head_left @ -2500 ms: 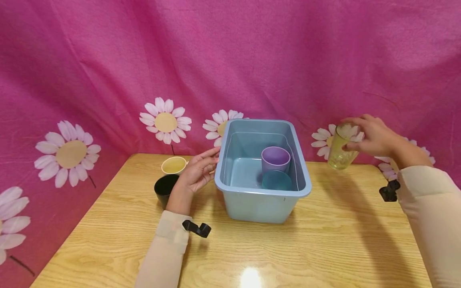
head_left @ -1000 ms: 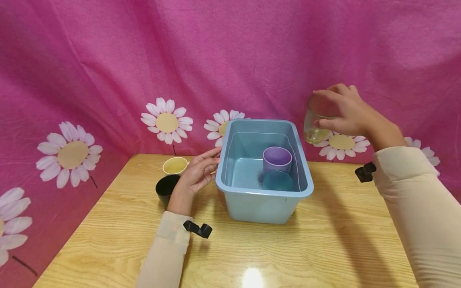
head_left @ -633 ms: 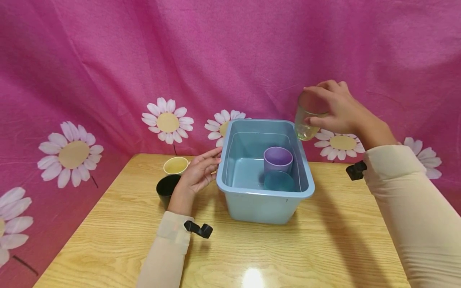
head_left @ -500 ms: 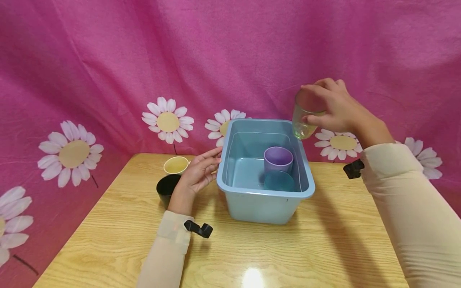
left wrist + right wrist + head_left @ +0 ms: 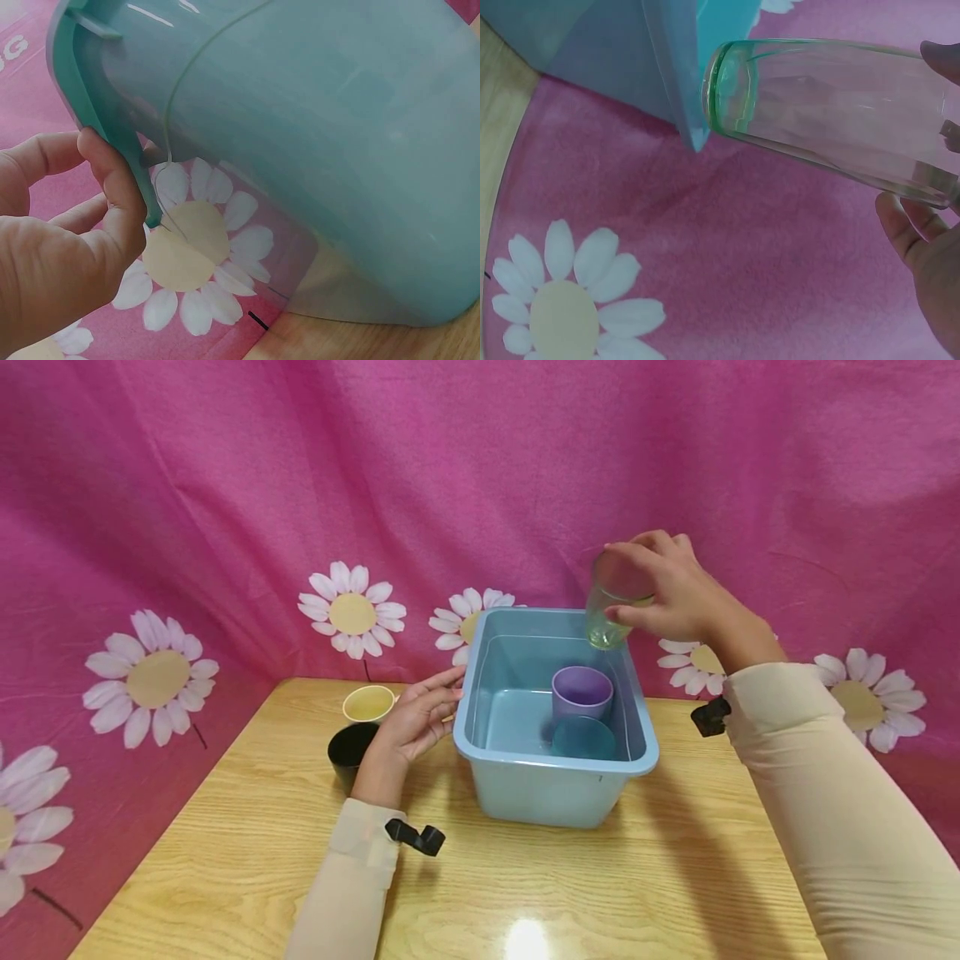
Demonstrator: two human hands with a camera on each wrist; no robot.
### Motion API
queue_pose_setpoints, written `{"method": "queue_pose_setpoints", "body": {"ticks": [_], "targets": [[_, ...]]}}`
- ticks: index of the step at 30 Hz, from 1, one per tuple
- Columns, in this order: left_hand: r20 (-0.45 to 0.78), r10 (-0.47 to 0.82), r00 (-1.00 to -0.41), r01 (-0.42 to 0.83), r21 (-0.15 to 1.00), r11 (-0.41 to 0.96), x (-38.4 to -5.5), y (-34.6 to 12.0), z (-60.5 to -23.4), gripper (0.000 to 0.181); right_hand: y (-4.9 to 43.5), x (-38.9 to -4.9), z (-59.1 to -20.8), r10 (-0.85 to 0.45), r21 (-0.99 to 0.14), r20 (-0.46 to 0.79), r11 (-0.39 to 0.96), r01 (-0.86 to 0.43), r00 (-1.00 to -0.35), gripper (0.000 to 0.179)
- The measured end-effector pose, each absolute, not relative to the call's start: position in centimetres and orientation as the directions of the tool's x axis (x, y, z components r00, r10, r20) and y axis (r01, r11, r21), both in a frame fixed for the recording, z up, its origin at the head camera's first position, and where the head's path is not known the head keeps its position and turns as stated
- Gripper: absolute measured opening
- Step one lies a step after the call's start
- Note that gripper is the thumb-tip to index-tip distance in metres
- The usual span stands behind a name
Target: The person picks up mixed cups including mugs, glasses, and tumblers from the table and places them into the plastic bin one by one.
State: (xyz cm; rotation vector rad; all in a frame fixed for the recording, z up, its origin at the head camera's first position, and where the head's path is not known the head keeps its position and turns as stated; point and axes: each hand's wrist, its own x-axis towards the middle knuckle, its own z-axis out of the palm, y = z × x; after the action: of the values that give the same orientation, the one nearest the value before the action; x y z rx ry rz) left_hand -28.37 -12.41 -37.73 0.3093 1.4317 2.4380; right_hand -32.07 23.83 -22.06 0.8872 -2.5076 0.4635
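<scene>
My right hand (image 5: 663, 585) grips a clear, greenish drinking glass (image 5: 606, 618) by its upper part, holding it over the far right rim of a blue plastic tub (image 5: 551, 793). In the right wrist view the base of the glass (image 5: 817, 112) overlaps the tub's edge (image 5: 671, 67). On the tub's left side, my left hand (image 5: 416, 718) holds the rim, its fingers (image 5: 120, 180) bent against the flange in the left wrist view. Inside the tub a purple cup (image 5: 581, 689) and a translucent teal cup (image 5: 583, 739) stand together on the right side.
A yellow cup (image 5: 367, 703) and a black cup (image 5: 347, 752), partly hidden by the left wrist, stand on the wooden table (image 5: 480, 893) left of the tub. A pink cloth (image 5: 480, 485) with daisies hangs right behind.
My right hand has lifted the glass off the table at the right and carried it leftward to the tub's far right rim. My left hand has stayed at the rim.
</scene>
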Motion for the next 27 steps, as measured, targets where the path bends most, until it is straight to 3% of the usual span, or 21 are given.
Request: {"method": "queue_pose_setpoints", "body": {"ticks": [11, 27], "targets": [[0.035, 0.367, -0.929, -0.149, 0.874, -0.462, -28.4, -12.5, -37.8, 0.053, 22.5, -32.7, -23.5, -0.52, -0.177, 0.486, 0.729, -0.662, -0.702, 0.072], [0.042, 0.364, -0.93, -0.141, 0.877, -0.46, -28.5, -12.5, -37.8, 0.054, 22.1, -33.7, -25.8, -0.484, -0.223, 0.379, 0.779, -0.586, -0.789, 0.078]]}}
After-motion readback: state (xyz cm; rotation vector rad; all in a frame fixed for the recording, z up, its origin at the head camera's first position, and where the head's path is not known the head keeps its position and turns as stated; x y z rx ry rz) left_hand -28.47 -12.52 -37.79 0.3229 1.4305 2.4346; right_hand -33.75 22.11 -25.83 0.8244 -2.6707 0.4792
